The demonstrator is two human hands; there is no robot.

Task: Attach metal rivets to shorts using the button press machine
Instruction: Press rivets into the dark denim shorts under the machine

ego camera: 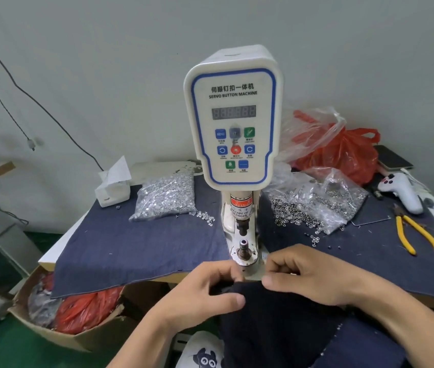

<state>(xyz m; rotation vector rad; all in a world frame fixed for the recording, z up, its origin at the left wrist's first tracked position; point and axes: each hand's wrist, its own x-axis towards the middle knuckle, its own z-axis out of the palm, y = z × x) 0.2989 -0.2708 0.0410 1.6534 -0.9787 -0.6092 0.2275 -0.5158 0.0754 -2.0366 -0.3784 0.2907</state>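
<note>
Both hands, left hand [205, 290] and right hand [306, 277], are pinching the dark navy fabric shorts [277, 322] just below the white servo button press machine [233, 115], clear plastic bags of silver metal rivets [165, 195] sitting either side.

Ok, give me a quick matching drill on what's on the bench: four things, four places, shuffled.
Things:
1. pliers
2. tissue box
3. shorts
4. phone

Places:
A. back right corner of the bench
B. held by both hands in front of the press
C. left of the machine, at the back
D. right side, on the denim cloth

Pairs: 1-D, 2-C, 3-B, 4-A
</note>
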